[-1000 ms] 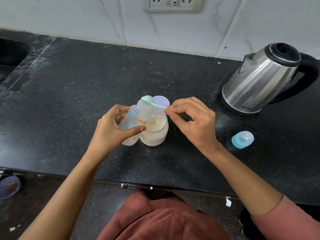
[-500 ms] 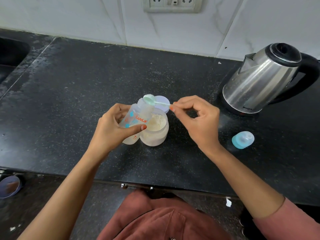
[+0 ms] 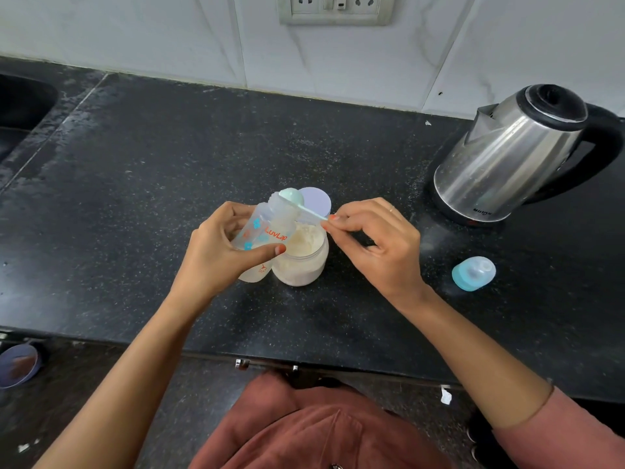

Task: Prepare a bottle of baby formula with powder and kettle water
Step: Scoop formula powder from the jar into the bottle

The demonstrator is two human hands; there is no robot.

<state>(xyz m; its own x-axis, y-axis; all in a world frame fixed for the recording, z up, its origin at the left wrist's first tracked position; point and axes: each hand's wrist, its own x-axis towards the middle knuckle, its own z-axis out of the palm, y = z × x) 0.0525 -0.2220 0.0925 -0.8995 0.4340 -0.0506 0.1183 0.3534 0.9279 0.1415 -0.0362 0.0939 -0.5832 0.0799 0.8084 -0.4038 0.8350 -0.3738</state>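
Left hand [image 3: 216, 252] grips bottle [image 3: 267, 231], tilted over powder jar [image 3: 302, 255] to catch spills. Right hand [image 3: 378, 245] pinches scoop [image 3: 294, 199] at bottle mouth.

The left hand [image 3: 216, 255] grips a clear baby bottle [image 3: 267, 231], tilted so its open mouth leans toward the right. The right hand [image 3: 378, 245] pinches the handle of a pale green scoop [image 3: 297, 201], whose bowl sits turned over at the bottle's mouth. Just beside the bottle stands an open jar of powder [image 3: 304, 255] (its lilac lid [image 3: 316, 201] lies right behind it) on the black countertop [image 3: 152, 164]. A steel kettle [image 3: 514, 157] stands at the right, and a blue bottle cap [image 3: 473, 273] lies on its side nearer the front.
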